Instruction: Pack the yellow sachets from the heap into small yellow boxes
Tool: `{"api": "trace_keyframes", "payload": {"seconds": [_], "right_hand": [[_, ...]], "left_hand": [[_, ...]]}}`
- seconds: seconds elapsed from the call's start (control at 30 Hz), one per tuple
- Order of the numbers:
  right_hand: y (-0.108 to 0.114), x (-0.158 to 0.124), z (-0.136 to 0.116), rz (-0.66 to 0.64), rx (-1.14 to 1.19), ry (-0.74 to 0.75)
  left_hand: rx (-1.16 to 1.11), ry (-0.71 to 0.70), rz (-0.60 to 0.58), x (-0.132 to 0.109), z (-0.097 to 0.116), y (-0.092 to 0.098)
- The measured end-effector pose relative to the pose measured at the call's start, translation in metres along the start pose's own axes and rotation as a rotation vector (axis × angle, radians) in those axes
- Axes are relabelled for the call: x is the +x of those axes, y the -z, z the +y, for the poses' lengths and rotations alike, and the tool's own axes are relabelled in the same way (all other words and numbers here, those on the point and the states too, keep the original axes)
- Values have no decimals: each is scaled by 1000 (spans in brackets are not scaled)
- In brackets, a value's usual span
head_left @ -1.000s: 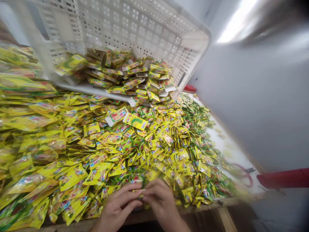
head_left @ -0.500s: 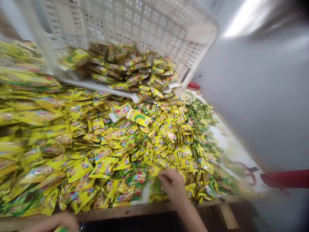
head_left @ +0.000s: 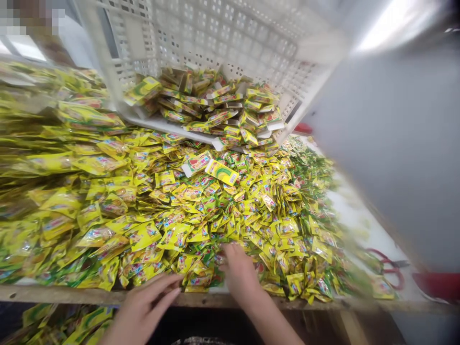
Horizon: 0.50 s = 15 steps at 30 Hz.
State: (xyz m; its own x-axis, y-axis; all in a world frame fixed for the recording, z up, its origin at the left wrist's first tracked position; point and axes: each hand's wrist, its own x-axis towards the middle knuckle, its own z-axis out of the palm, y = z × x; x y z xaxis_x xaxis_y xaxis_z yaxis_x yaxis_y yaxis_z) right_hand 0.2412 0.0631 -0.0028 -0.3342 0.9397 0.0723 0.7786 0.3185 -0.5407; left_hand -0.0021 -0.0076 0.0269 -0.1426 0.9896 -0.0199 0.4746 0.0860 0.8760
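Observation:
Small shiny yellow and green sachets (head_left: 172,235) lie in a deep pile over the table. My left hand (head_left: 151,299) reaches across the front edge, its fingers stretched out and the thumb apart, fingertips close to a yellow sachet at the edge. Just right of it, my right hand (head_left: 239,270) dips into the front of the pile with its fingers curled; what lies under the fingertips is hidden. Two flattish printed boxes (head_left: 222,172) rest on top of the sachets, in front of the basket.
A tilted white plastic basket (head_left: 165,129) holds many small yellow cartons (head_left: 226,112). Red-handled scissors (head_left: 390,268) and a red object (head_left: 436,285) lie at the right by the wall. More yellow-green packs (head_left: 86,326) sit below the table's wooden edge (head_left: 201,299).
My left hand has come up from below the table edge towards the sachets, and the green item in it no longer shows. My right hand has shifted slightly left. The view has moved.

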Motion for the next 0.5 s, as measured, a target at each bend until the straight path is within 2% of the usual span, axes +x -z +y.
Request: {"api": "trace_keyframes", "payload": {"seconds": [0.1,0.13,0.2,0.27,0.33,0.4,0.5], "right_hand": [[3,-3,-4,25,-15,-34],[5,-4,-5,29,-2,-35],[11,-7,-6,36,52,-35],[18,-10,-5,47,152,-45],[25,-12,-5,97,325,-98],[30,-11,-7,132,620,-210],[28,-7,-17,88,1115,-394]], "left_hand": [[340,-213,-146,22,9,-40],[395,-231,-157,27,11,-47],[388,-177,-190,31,12,-53],[233,-46,-187,32,9,-51],[-2,113,-133,32,4,-48],[-220,237,-73,32,3,-50],[-412,295,-46,33,15,-63]]}}
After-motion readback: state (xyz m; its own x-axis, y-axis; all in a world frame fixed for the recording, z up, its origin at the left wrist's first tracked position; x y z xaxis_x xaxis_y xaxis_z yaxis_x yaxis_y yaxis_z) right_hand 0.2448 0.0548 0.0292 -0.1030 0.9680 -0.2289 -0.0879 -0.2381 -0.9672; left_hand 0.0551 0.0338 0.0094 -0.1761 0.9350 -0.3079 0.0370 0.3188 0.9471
